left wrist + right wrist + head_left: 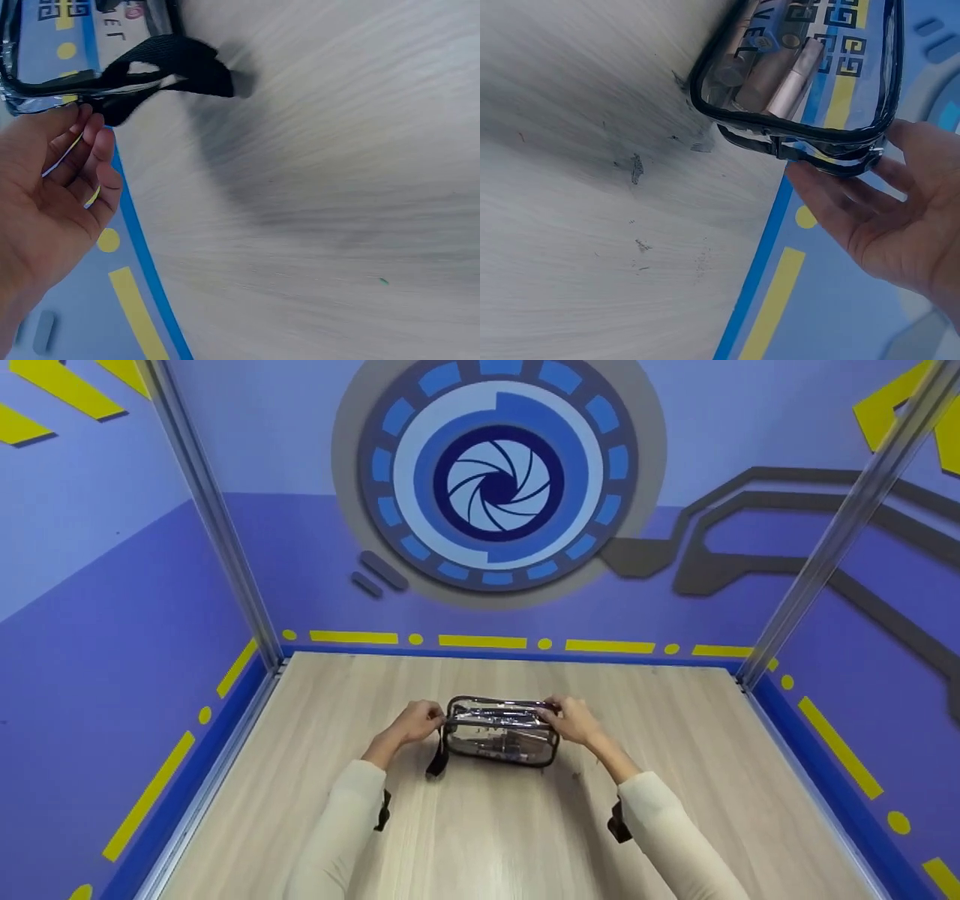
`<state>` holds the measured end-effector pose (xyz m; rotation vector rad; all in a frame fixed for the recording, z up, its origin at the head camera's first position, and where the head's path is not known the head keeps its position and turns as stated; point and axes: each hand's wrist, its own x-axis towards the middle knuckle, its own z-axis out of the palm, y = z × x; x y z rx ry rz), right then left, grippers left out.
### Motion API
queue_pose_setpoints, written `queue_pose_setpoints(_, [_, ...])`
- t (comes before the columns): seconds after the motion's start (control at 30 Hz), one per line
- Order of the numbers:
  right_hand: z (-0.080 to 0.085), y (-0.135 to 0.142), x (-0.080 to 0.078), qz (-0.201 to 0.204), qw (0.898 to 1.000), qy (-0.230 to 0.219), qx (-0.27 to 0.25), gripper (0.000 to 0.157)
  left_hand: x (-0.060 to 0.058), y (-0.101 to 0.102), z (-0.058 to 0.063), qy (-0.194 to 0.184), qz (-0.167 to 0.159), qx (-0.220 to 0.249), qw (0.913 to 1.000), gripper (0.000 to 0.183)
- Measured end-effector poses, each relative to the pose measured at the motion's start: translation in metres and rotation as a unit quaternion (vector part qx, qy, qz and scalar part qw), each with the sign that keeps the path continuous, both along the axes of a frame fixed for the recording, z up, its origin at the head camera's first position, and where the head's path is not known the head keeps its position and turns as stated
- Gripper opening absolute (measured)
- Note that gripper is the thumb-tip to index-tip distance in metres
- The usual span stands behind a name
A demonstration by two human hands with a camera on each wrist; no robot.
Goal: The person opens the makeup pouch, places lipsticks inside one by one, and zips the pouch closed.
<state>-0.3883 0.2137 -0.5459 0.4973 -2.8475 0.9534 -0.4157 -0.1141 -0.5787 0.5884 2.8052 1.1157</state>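
Observation:
A clear toiletry bag (499,744) with black piping stands on the wooden table, between both hands. My left hand (412,723) pinches its left end, beside a black wrist strap (169,64) that hangs down there. At the upper right corner, my right hand (576,723) holds the bag, thumb on the near side. Through the plastic, in the right wrist view, a pinkish tube (796,79) and other small cosmetic containers show, along with dark printed patterns on the panel. The zipper along the top looks closed from the head view, but glare makes this hard to tell.
The pale wooden table (495,840) is bounded by blue-purple walls (285,555) at the back and sides. Metal posts (217,525) rise at both back corners. Dark scuff marks (637,169) lie on the table near the bag's right end.

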Motion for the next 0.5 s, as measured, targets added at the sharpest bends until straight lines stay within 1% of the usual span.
queue_pose_setpoints(0.07, [-0.001,0.003,0.001,0.005,1.0,0.0,-0.013,0.025,-0.001,0.003,0.003,0.004,-0.007,0.018,0.9998,0.011])
queue_pose_setpoints(0.1, [-0.002,0.004,0.001,0.008,1.0,0.004,-0.023,0.024,-0.001,0.004,0.004,0.004,-0.015,0.03,0.9994,0.018])
queue_pose_setpoints(0.17, [-0.004,0.007,0.002,0.01,0.999,0.014,-0.042,0.023,0.0,0.005,0.007,-0.01,-0.037,0.047,0.9981,0.043])
queue_pose_setpoints(0.23, [-0.006,0.009,0.002,0.017,0.997,0.031,-0.062,0.024,0.001,0.006,0.01,-0.043,-0.07,0.055,0.9952,0.066])
queue_pose_setpoints(0.3, [-0.006,0.01,0.002,0.013,0.996,0.038,-0.075,0.023,0.003,0.007,0.013,-0.071,-0.096,0.054,0.9913,0.078])
queue_pose_setpoints(0.33, [-0.007,0.009,0.001,0.004,0.996,0.039,-0.075,0.022,0.004,0.008,0.015,-0.081,-0.107,0.05,0.9897,0.08])
queue_pose_setpoints(0.4, [-0.008,0.009,-0.001,-0.014,0.996,0.037,-0.075,0.02,0.006,0.011,0.016,-0.083,-0.117,0.046,0.9886,0.076])
queue_pose_setpoints(0.43, [-0.007,0.009,-0.001,-0.027,0.997,0.025,-0.074,0.019,0.006,0.012,0.016,-0.077,-0.116,0.046,0.9891,0.074])
queue_pose_setpoints(0.5, [-0.008,0.009,-0.002,-0.039,0.997,0.014,-0.066,0.017,0.007,0.015,0.013,-0.064,-0.112,0.046,0.9906,0.068])
